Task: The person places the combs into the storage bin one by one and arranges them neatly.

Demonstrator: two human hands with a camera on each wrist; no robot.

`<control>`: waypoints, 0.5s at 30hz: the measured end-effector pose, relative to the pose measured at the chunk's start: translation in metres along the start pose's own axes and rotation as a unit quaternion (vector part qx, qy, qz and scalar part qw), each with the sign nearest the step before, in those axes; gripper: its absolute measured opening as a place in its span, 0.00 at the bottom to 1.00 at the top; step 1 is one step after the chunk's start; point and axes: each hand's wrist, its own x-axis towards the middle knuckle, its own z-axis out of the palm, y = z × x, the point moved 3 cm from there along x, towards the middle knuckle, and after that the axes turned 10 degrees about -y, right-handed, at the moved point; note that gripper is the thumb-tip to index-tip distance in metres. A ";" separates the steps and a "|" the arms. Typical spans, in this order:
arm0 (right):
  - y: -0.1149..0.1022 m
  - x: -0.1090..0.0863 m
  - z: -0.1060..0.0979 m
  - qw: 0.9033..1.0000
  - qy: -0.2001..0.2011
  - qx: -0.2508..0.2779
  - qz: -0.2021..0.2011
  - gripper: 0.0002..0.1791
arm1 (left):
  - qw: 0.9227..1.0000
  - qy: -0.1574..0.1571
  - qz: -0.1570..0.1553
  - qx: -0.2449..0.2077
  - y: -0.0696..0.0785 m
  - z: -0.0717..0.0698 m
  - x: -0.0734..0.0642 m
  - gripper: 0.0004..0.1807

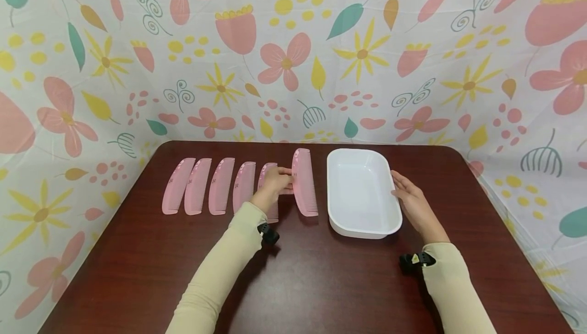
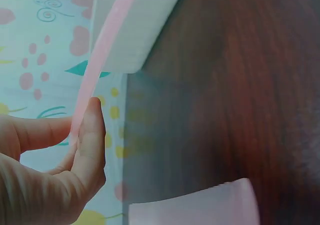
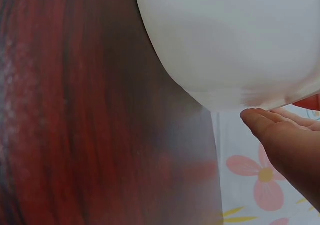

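Observation:
My left hand point(image 1: 275, 183) pinches a pink comb point(image 1: 303, 183) between thumb and fingers, raised off the table with its teeth facing right. In the left wrist view this comb point(image 2: 102, 50) appears edge-on. Beneath and left of that hand lies another pink comb point(image 1: 271, 214), partly hidden by it. To the right is a white rectangular tray point(image 1: 364, 191) with nothing in it. My right hand point(image 1: 410, 199) rests its fairly straight fingers against the tray's right side; in the right wrist view the fingertips point(image 3: 252, 116) meet the outer wall.
Several more pink combs point(image 1: 221, 186) lie in a row on the left of the dark brown table point(image 1: 321, 283). A flower-printed cloth point(image 1: 284, 94) hangs behind the table's far edge. Black wrist cameras sit on both sleeves.

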 end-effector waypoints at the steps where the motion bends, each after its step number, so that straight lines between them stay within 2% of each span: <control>1: 0.000 0.000 0.000 1.000 0.000 -0.001 0.000 0.31 | 1.000 0.000 0.000 -0.002 0.003 0.000 -0.001 0.16; 10: 0.001 0.000 -0.001 1.000 0.000 -0.007 0.008 0.31 | 1.000 -0.003 0.002 -0.019 0.024 -0.001 0.002 0.16; 15: 0.003 -0.001 -0.002 1.000 -0.001 -0.006 0.011 0.31 | 0.999 -0.018 0.006 -0.035 0.033 0.005 0.003 0.17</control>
